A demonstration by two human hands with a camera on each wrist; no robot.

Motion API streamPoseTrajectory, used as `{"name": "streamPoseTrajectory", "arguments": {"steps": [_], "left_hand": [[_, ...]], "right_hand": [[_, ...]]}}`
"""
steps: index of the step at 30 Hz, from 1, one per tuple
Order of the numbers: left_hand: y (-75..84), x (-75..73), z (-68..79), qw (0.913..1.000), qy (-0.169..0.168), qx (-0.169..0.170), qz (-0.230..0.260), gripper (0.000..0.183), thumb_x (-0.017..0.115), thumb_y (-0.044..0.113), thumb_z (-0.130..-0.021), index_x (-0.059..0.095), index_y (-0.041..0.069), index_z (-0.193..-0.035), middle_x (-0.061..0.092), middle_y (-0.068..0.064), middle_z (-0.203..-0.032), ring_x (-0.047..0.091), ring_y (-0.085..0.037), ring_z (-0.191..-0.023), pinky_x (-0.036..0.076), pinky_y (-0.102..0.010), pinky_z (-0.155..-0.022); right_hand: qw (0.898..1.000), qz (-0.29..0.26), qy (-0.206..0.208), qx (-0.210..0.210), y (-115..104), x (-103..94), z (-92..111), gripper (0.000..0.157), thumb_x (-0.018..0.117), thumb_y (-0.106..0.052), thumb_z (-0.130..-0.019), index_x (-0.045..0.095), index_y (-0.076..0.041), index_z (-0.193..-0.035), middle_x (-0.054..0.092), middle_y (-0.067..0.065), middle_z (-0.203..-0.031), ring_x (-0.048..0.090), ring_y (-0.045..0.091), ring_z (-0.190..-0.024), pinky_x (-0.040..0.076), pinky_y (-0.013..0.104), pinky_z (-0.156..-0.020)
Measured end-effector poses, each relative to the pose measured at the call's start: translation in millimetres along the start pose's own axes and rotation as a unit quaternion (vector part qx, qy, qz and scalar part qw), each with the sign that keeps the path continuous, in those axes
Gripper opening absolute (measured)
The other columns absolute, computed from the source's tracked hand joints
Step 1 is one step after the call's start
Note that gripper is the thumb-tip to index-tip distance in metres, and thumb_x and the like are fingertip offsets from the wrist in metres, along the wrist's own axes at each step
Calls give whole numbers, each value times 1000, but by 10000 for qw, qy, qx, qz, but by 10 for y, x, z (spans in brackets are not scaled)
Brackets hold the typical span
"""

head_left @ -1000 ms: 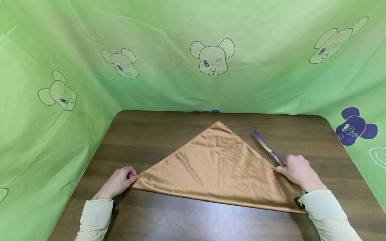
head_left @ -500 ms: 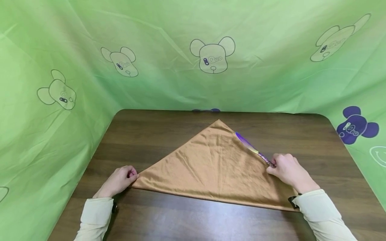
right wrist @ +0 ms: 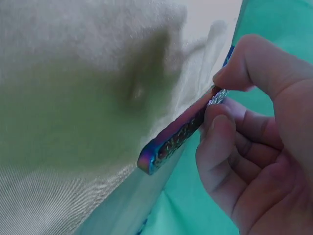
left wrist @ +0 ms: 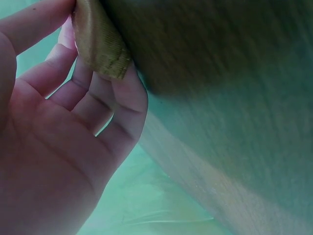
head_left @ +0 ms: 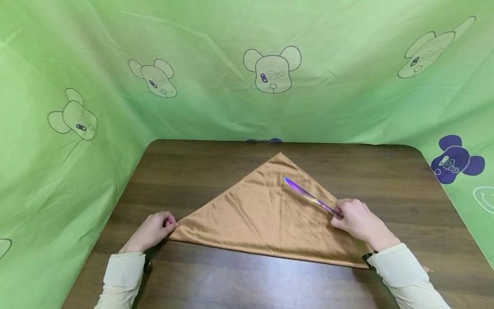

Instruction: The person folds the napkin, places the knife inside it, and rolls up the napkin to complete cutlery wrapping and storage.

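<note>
The knife (head_left: 302,193) is over the right part of the brown cloth (head_left: 247,214), its blade aimed up and leftward toward the far point. The cloth lies as a triangle on the bench (head_left: 181,167), long edge nearest the person. The right hand (head_left: 356,219) pinches the knife's handle between thumb and fingers, leaving the handle's end free. The left hand (head_left: 154,229) has the cloth's left corner between thumb and curled fingers.

The step in hand looks like carrying the knife across the cloth. To do it well, the left hand should pin its corner without tugging, since a pull would skew the long edge and wrinkle the smooth fabric. The right hand does best with a light, low grip, the blade flat so its tip doesn't snag. Its sleeve (head_left: 405,268) covers part of the right corner, so that forearm should lift clear. Whether the blade touches the cloth, I cannot tell.
</note>
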State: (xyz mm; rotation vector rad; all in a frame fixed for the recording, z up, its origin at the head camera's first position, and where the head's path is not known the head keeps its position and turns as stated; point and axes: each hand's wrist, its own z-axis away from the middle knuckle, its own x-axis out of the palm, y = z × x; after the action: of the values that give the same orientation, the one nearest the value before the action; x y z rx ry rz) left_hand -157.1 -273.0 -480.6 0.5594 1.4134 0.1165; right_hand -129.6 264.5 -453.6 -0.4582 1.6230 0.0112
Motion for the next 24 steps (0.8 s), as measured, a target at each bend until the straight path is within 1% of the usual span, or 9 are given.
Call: {"name": "streamPoseTrajectory", "arguments": {"steps": [4, 9, 18, 24], "left_hand": [[-3, -2, 2, 10000, 10, 4, -30, 10, 64, 15, -79, 57, 15, -72, 49, 8, -63, 43, -4, -58, 36, -20, -56], [-7, 0, 2, 10000, -8, -28, -15, 10, 64, 15, -79, 56, 15, -72, 49, 8, -62, 43, -4, -57, 36, -20, -56], [-6, 1, 5, 10000, 0, -80, 30, 10, 63, 15, -79, 57, 15, -72, 50, 7, -63, 44, -5, -58, 36, -20, -56], [-4, 1, 4, 10000, -4, -69, 7, 10, 63, 14, -79, 56, 15, -72, 49, 7, -63, 43, -5, -58, 36, -20, -56]], "right_hand": [[9998, -67, -17, -181, -36, 28, -6, 18, 63, -11, -59, 46, -15, -59, 37, -8, -58, 33, 7, -51, 28, 21, -45], [9996, -123, -123, -232, -75, 58, -6, 19, 63, -10, -59, 45, -16, -59, 38, -8, -58, 34, 7, -52, 29, 21, -46], [9990, -137, -270, -320, -144, 72, 4, 21, 62, -11, -60, 42, -16, -59, 35, -8, -54, 31, 5, -49, 26, 20, -44], [9988, -87, -226, -433, -190, 101, 6, 20, 62, -10, -60, 43, -17, -60, 37, -9, -56, 33, 5, -50, 28, 20, -44]]}}
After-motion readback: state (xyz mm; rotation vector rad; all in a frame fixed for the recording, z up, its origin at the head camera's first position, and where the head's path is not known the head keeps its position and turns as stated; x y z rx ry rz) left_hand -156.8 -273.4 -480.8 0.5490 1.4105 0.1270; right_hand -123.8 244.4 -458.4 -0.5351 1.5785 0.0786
